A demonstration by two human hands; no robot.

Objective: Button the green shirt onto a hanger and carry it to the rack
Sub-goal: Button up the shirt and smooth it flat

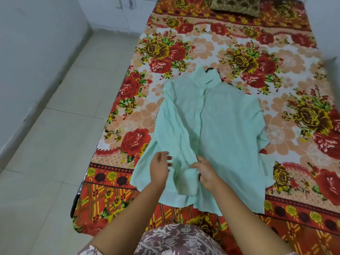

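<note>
A pale green shirt [217,129] lies flat on the bed, collar pointing away from me, its front placket closed along the upper part. A dark hanger hook [211,69] pokes out of the collar; the rest of the hanger is hidden inside the shirt. My right hand [205,173] pinches the shirt's fabric near the lower placket, beside a folded cuff. My left hand [160,167] hovers just left of it over the left sleeve, fingers spread, holding nothing.
The bed carries a red, orange and white floral sheet [239,48]. A dark patterned cushion [235,5] lies at its far end. Pale floor tiles [60,137] and a white wall [33,52] run along the left side. No rack is visible.
</note>
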